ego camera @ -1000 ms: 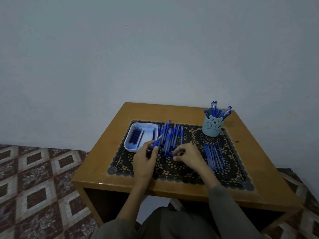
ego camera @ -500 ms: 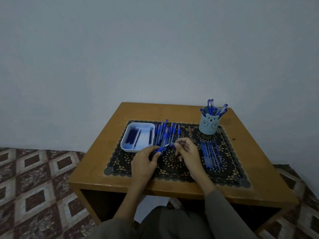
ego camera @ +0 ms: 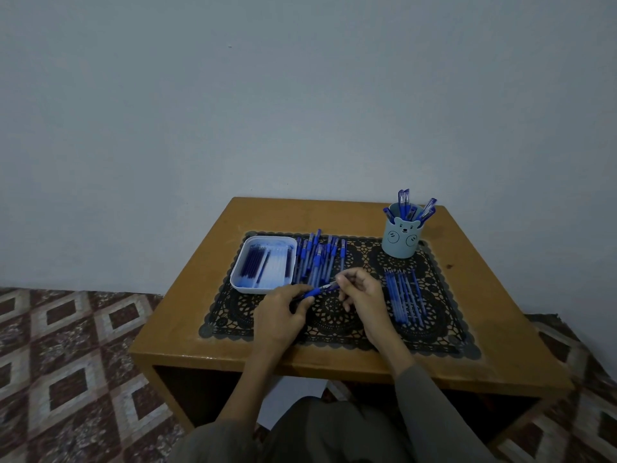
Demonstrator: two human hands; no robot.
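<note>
Right hand has left the pen pile and pinches the pen in the left hand

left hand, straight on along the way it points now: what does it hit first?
Probably the right hand. The left hand grips a blue pen aimed away and rightward, and the right hand pinches its far end. The loose pens lie just beyond that line, though depth is unclear.

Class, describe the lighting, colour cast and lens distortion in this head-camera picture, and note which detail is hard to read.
Head view: dim, flat light with a bluish cast, no strong glare. Head view: the wide-angle lens splays the table toward the frame's edges. Head view: the pen held between left hand and right hand looks small and soft, its tip unreadable.
</note>
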